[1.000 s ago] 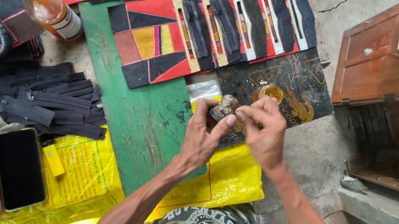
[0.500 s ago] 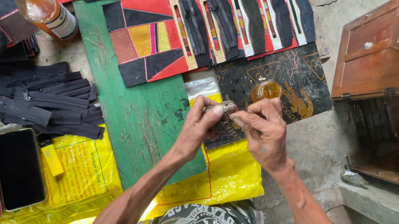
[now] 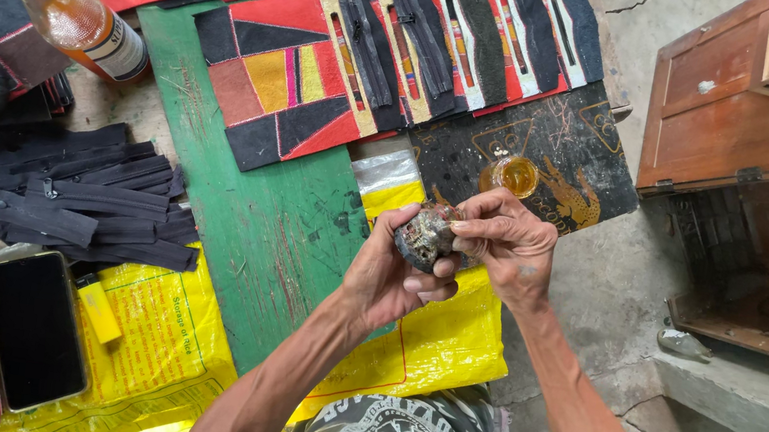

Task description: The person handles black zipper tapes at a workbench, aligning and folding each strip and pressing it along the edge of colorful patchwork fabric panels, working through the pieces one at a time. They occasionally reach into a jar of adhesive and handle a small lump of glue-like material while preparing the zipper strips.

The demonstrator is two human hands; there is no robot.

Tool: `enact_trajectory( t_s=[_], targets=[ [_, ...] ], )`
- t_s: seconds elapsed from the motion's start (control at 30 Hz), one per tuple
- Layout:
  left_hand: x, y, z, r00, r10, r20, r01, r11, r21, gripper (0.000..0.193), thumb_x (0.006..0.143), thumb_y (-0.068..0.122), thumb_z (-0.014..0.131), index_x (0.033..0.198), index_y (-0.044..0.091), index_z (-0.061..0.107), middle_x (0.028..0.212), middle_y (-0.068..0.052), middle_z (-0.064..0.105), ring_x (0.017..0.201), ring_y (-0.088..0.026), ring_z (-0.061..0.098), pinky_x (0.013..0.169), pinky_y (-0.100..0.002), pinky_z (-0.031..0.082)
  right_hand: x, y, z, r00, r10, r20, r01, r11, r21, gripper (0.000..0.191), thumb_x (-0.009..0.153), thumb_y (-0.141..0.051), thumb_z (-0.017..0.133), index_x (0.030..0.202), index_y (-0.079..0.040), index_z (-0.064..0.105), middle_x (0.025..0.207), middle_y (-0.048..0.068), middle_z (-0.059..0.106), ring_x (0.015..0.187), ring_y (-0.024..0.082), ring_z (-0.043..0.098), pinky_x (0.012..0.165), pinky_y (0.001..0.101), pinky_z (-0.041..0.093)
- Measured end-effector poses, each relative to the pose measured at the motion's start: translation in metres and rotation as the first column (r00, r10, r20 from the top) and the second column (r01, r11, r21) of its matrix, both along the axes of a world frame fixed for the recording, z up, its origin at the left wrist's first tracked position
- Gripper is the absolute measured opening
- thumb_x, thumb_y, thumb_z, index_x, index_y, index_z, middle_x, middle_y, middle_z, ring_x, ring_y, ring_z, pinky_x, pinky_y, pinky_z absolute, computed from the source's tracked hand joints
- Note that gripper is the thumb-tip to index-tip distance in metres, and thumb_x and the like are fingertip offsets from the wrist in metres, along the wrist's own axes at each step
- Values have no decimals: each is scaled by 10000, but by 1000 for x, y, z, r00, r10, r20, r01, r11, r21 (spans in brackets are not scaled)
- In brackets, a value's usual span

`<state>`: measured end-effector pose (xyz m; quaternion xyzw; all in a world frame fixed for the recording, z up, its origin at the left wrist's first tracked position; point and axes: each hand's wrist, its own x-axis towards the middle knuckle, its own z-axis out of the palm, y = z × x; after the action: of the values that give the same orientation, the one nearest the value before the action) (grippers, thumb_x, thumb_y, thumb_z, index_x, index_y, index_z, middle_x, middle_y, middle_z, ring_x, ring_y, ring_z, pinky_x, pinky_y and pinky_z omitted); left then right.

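Note:
My left hand [image 3: 387,272] grips a small dark, crusty lump [image 3: 423,239], held up above a green board [image 3: 245,207]. My right hand [image 3: 506,243] pinches at the top of the same lump, fingertips touching it. Just beyond the hands, a small cap of amber liquid [image 3: 514,175] sits on a black printed sheet [image 3: 565,141]. A patchwork panel of red, yellow and black pieces [image 3: 293,83] lies on the board's far end.
A bottle of amber liquid [image 3: 72,14] lies at the upper left. Black strips [image 3: 76,198] are piled left of the board, with a phone [image 3: 33,329] and yellow plastic bags [image 3: 157,335] below. A wooden box [image 3: 759,118] stands at the right.
Both hands stay together over the board. They have turned the lump, and it now shows more clearly between the fingers.

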<state>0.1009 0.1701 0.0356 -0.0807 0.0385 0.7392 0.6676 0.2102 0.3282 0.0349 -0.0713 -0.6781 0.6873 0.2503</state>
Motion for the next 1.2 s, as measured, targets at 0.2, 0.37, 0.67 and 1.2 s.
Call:
enact_trajectory(
  t_s=[0.2, 0.37, 0.67, 1.2],
  targets=[
    [1, 1, -4, 1000, 10, 19, -11, 998, 68, 483, 1104, 465, 376, 1161, 47, 609, 849, -129, 643, 501, -101, 413, 560, -272, 397, 0, -23, 2, 982, -190, -1, 190, 978, 89, 207, 857, 112, 774, 995, -42, 777, 1041, 57, 689, 1001, 131, 674, 885, 257, 577],
    [-1, 2, -4, 995, -17, 103, 11, 998, 54, 515, 1069, 500, 366, 1108, 57, 627, 783, -109, 627, 455, -97, 396, 520, -269, 369, 0, -34, 13, 978, -211, -5, 208, 962, 176, 187, 891, 58, 760, 1043, -50, 768, 1092, 49, 671, 1035, 128, 670, 908, 251, 564],
    [-4, -1, -2, 988, -33, 151, 30, 999, 17, 521, 1071, 514, 369, 1073, 67, 635, 727, -90, 597, 431, -77, 367, 476, -246, 304, 0, -32, 25, 991, -134, -22, 134, 943, 306, 190, 898, 15, 760, 1084, -23, 757, 1107, 83, 687, 1059, 156, 661, 897, 264, 548],
    [-23, -5, 3, 986, -132, -98, 135, 991, 19, 600, 1050, 546, 357, 1061, 7, 621, 683, -75, 575, 409, -93, 382, 482, -278, 316, -16, -39, 39, 977, -181, 116, 162, 974, 159, 89, 887, 104, 700, 933, 29, 692, 1009, 44, 602, 958, 167, 581, 858, 275, 510]
  ],
)
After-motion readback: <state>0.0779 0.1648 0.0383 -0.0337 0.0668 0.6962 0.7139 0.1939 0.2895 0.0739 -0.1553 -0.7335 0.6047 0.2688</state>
